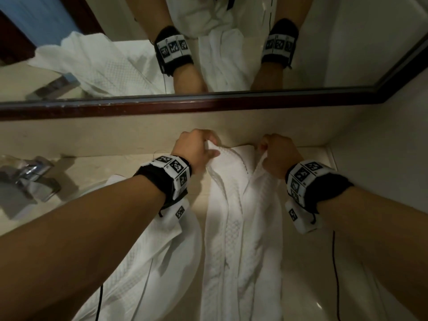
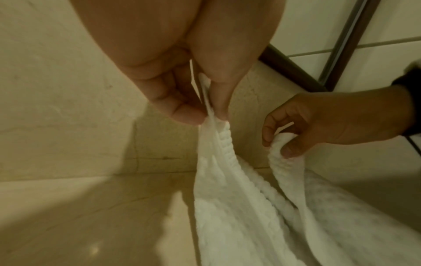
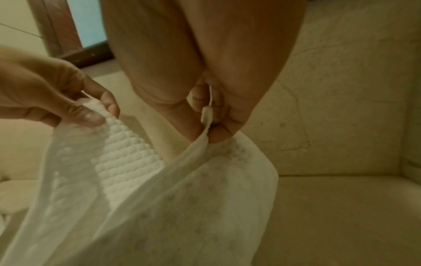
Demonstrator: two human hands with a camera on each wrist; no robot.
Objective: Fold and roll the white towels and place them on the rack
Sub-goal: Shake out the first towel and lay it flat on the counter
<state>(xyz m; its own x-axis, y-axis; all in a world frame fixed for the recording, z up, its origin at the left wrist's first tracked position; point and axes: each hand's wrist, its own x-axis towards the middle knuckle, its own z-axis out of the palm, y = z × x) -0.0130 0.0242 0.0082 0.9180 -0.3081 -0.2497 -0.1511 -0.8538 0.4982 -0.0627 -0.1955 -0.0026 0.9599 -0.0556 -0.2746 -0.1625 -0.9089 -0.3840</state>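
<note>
- Left hand (image 1: 196,148) pinches one top corner of a white towel (image 1: 234,218)
- Right hand (image 1: 279,154) pinches the other corner
- Towel hangs over the beige counter (image 1: 120,167), below a mirror (image 1: 231,66)

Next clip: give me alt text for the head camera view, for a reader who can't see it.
Both hands lift a white waffle-weave towel by its far edge over a beige counter, the left hand and right hand each pinching a corner. A dark-framed mirror behind reflects the banded wrists; a chrome tap stands at left, and a second white towel lies under the left forearm.
</note>
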